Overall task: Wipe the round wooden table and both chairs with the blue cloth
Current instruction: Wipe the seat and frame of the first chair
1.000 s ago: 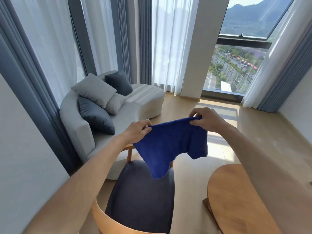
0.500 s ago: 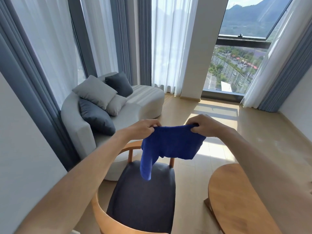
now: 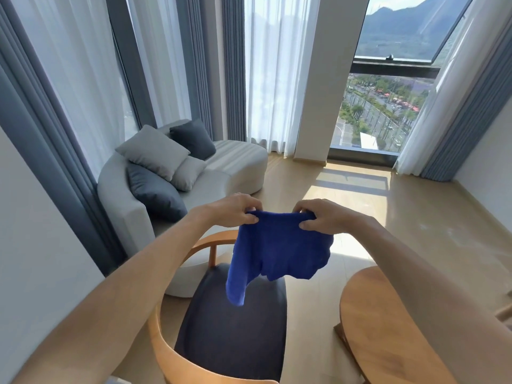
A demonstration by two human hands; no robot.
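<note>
Now that I have drawn my hands closer together than they were a moment ago, my left hand point(image 3: 235, 210) and my right hand point(image 3: 322, 217) each pinch the top edge of the blue cloth point(image 3: 279, 250) between thumb and curled fingers, so the cloth is no longer stretched wide but bunches and hangs in folds, one longer tail drooping on the left side. I judge this to be a gathering or folding of the cloth into a pad before any wiping starts; nothing in view looks wiped yet, and the cloth touches no furniture. It hangs in the air above the dark seat cushion of the wooden chair point(image 3: 221, 333), whose curved back rail runs below my left forearm. The round wooden table point(image 3: 388, 328) sits just to the right of the chair, partly covered by my right forearm, its top bare where I can see it. I see only one chair here. Beyond lies a pale wood floor point(image 3: 360, 212) with a patch of sun, a curved grey sofa point(image 3: 230, 167) with cushions, sheer and grey-blue curtains, and a tall window point(image 3: 388, 106) over streets and hills.
</note>
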